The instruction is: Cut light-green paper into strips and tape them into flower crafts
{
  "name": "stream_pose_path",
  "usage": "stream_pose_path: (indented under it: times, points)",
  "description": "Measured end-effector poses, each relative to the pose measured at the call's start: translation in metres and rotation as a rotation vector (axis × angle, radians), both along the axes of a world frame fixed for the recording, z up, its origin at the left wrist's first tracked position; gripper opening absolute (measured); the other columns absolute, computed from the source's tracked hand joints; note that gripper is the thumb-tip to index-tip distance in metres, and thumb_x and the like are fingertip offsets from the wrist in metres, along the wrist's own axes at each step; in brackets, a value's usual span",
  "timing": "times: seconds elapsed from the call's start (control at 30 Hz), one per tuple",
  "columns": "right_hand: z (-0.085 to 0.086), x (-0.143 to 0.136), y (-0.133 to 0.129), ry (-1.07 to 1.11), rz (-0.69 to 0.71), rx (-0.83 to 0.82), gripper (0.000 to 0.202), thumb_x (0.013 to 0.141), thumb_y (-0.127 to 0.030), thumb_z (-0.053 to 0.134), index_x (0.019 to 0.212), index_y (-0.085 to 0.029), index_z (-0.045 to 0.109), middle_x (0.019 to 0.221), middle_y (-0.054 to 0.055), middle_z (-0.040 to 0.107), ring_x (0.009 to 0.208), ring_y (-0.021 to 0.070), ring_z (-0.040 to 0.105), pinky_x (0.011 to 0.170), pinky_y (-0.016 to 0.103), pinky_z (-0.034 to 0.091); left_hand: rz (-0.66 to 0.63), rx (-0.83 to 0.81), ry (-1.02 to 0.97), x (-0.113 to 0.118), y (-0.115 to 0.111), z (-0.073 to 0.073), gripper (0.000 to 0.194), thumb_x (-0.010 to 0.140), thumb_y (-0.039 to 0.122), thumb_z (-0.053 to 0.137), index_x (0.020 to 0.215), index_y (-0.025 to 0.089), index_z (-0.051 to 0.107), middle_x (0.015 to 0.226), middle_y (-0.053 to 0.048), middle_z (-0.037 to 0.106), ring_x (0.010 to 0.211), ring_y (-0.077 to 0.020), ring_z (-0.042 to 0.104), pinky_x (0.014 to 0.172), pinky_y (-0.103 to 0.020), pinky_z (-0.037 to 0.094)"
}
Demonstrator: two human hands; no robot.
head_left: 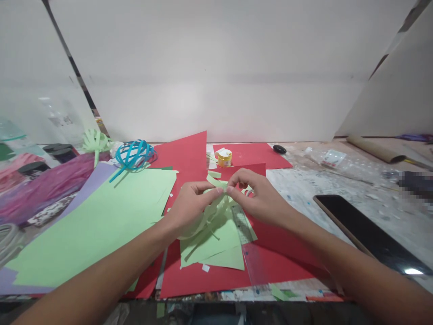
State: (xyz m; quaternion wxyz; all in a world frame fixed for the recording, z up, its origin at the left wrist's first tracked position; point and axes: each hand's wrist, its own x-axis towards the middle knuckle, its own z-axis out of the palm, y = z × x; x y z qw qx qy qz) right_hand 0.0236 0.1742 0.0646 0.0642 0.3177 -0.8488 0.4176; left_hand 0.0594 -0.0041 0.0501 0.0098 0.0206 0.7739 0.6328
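My left hand (192, 201) and my right hand (253, 194) meet over the middle of the table. Both are closed in a pinch on a light green paper strip (216, 181), thumbs almost touching. Below my left hand hang more curled green strips (211, 214), seemingly joined to it; the fingers partly hide them. Under the hands lie cut green paper sheets (223, 257) on red paper (199, 284). A clear ruler (252, 262) slants across the sheets beneath my right hand.
To the left are stacked green sheets (101, 221), a blue paper-strip ball (135, 155) and a green paper piece (96, 142). A yellow jar (224, 158) stands behind the hands. On the right lie a phone (365, 230), a plastic bottle (345, 164) and a cardboard tube (375, 149).
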Motion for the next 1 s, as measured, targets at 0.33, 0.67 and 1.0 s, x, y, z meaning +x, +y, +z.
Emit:
stream_pose_path:
  times: [0.33, 0.67, 1.0]
  points:
    - [0.0005, -0.0001, 0.0002, -0.117, 0.012, 0.052, 0.014, 0.084, -0.031, 0.053, 0.076, -0.020, 0.056, 0.083, 0.002, 0.063, 0.075, 0.0162, 0.054, 0.065, 0.030, 0.042, -0.048, 0.051, -0.067, -0.0007, -0.0017, -0.0053, 0.036, 0.079, 0.050, 0.065, 0.069, 0.015, 0.062, 0.056, 0.005, 0.037, 0.049, -0.0069, 0.031, 0.048, -0.022, 0.024]
    - [0.0003, 0.0006, -0.0015, -0.153, 0.004, 0.042, 0.015, 0.085, -0.031, 0.051, 0.076, -0.020, 0.056, 0.077, 0.001, 0.062, 0.071, 0.0150, 0.053, 0.058, 0.028, 0.037, -0.040, 0.063, -0.066, -0.0001, -0.0008, -0.0013, 0.040, 0.082, 0.044, 0.062, 0.057, 0.017, 0.047, 0.048, 0.008, 0.026, 0.041, -0.0050, 0.018, 0.042, -0.024, 0.018]
    - [-0.0045, -0.0008, -0.0035, -0.139, -0.024, 0.032, 0.015, 0.084, -0.028, 0.051, 0.074, -0.020, 0.056, 0.073, -0.001, 0.059, 0.067, 0.0135, 0.050, 0.056, 0.027, 0.035, -0.030, 0.012, -0.021, 0.0005, -0.0001, -0.0033, 0.032, 0.080, 0.044, 0.065, 0.065, 0.016, 0.063, 0.052, 0.006, 0.040, 0.045, -0.0058, 0.030, 0.046, -0.022, 0.025]
